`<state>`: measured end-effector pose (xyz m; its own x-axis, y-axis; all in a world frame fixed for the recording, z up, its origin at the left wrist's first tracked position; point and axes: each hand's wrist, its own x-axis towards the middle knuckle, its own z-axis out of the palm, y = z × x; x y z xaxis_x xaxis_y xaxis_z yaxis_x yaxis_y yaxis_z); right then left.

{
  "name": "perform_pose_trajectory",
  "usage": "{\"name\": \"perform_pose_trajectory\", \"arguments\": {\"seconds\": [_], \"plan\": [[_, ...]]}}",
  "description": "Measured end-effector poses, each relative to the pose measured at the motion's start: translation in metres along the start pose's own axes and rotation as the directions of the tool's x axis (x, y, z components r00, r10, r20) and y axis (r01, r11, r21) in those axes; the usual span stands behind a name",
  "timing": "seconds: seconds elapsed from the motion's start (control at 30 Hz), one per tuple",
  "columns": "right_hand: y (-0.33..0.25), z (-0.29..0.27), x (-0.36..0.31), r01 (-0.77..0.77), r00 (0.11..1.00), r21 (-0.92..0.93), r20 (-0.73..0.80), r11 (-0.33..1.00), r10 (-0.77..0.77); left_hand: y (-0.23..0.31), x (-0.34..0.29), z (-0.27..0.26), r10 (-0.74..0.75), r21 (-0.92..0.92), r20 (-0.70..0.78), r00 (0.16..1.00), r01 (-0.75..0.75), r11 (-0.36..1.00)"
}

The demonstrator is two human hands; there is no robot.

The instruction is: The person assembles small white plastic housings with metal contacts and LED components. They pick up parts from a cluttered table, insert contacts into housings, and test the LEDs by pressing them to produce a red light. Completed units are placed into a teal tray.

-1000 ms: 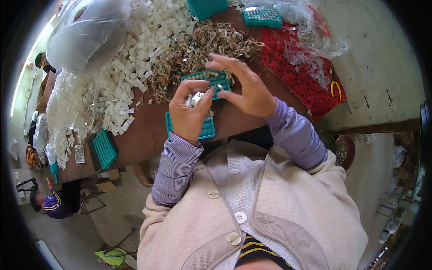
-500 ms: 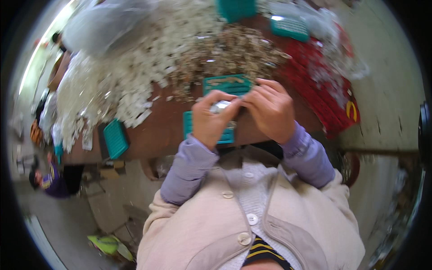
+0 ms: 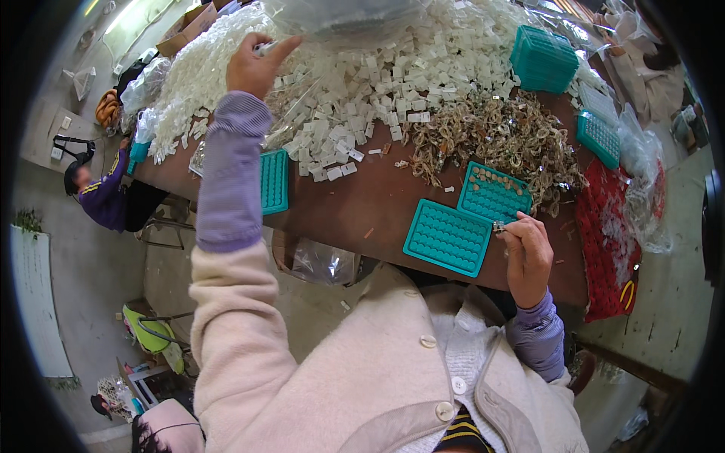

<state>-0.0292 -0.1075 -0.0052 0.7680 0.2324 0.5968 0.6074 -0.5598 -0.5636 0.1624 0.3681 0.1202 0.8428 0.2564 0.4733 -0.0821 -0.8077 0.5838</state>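
My left hand (image 3: 255, 66) is stretched out to the far left, over the edge of a big heap of small white cards and clear plastic (image 3: 340, 90). Its fingers curl around something pale and shiny, too small to name. Close to my body, my right hand (image 3: 531, 253) pinches a small shiny silvery piece (image 3: 498, 226) between thumb and fingertips. That piece is beside the right edge of a teal tray (image 3: 445, 238) with rows of hollows. Just behind, a second teal tray (image 3: 491, 205) carries several small round tan pieces along its far side.
Behind the trays lies a pile of brownish looped pieces (image 3: 491, 140). A teal tray stack (image 3: 544, 59) stands at the far right. Another teal tray (image 3: 274, 181) lies beside my left forearm. Red fabric (image 3: 604, 241) covers the right edge. A person in purple (image 3: 106, 196) is at far left.
My hands were together above the trays; now they are far apart. The left has moved out to the far left over the white heap, while the right stays near the trays. The view has shifted.
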Motion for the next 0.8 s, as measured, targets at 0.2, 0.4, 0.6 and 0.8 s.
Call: {"name": "perform_pose_trajectory", "arguments": {"seconds": [0.2, 0.4, 0.6, 0.8], "plan": [[-0.001, 0.0, -0.007, -0.04, 0.999, 0.054, -0.002, 0.998, 0.041, -0.04, -0.012, 0.01, 0.349, 0.238, -0.012, 0.937, -0.337, 0.911], [-0.001, -0.013, -0.031, -0.338, 0.938, 0.255, 0.016, 0.906, 0.345, 0.013, -0.139, 0.022, 0.128, 0.272, 0.401, 0.907, -0.251, 0.929], [0.002, -0.03, -0.051, -0.381, 0.918, 0.3, 0.011, 0.875, 0.396, -0.003, -0.198, 0.048, 0.06, 0.37, 0.425, 0.903, -0.233, 0.899], [-0.019, -0.026, -0.038, -0.483, 0.852, 0.617, 0.17, 0.621, 0.495, 0.036, -0.2, 0.067, -0.09, -0.4, 0.401, 0.911, 0.263, 0.878]]}}
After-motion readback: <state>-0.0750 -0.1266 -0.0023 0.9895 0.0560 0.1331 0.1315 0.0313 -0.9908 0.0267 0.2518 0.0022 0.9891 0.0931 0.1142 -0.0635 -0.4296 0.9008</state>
